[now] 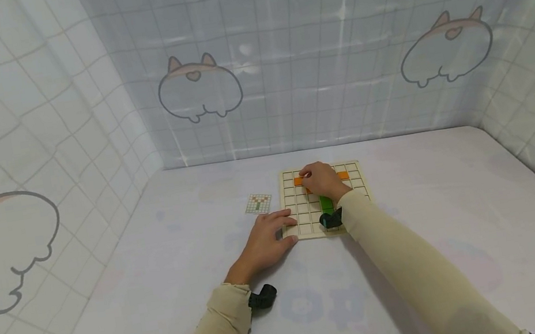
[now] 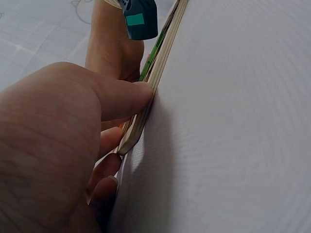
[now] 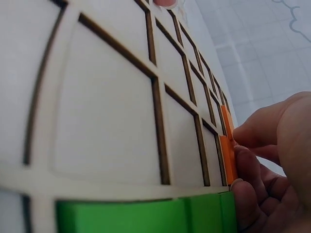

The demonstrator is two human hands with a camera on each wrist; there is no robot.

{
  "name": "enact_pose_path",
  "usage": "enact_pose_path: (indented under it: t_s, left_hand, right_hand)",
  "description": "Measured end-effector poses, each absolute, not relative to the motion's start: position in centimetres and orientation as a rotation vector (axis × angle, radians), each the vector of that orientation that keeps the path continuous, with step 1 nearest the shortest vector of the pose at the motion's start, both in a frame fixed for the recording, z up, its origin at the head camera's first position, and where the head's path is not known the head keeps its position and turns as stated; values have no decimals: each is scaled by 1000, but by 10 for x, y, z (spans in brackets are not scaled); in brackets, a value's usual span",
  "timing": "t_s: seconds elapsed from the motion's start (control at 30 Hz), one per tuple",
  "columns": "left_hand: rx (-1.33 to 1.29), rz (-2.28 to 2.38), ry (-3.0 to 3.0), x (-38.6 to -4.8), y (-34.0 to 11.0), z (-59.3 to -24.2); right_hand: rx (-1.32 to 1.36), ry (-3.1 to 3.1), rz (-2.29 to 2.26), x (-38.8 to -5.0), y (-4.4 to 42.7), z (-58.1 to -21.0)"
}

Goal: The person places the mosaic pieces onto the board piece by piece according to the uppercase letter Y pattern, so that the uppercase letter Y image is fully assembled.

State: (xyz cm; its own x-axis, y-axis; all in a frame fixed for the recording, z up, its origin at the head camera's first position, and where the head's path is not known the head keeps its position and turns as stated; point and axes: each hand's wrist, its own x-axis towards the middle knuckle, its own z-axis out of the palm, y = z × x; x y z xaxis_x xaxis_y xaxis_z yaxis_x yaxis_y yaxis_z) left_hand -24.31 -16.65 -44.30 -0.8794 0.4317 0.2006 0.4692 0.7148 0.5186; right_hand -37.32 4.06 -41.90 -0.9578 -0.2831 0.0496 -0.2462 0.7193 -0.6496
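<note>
A wooden grid board point(image 1: 303, 216) lies flat on the table, with orange blocks point(image 1: 343, 175) in its far rows and a green block point(image 1: 326, 204) below them. My left hand point(image 1: 266, 241) rests at the board's near left corner, fingers spread. In the left wrist view its thumb point(image 2: 129, 97) presses the board's edge point(image 2: 163, 58). Over the far part of the board, my right hand point(image 1: 323, 180) pinches an orange block point(image 3: 228, 160) with curled fingers. The right wrist view shows green pieces point(image 3: 146, 216) close below; the hand hides part of the orange row.
A small card point(image 1: 258, 203) printed with a coloured grid pattern lies left of the board. Pale cloth with a tile pattern and cartoon drawings point(image 1: 200, 90) forms walls at the back and both sides. A white cloth point(image 1: 434, 193) covers the table.
</note>
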Motion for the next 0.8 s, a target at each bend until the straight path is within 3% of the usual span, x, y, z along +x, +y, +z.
enact_pose_path:
  t_s: [0.8]
  left_hand:
    - [-759,-872,-2834,-244,-167,-446]
  right_hand:
    - [-455,2839,-1314,-366,47,-419]
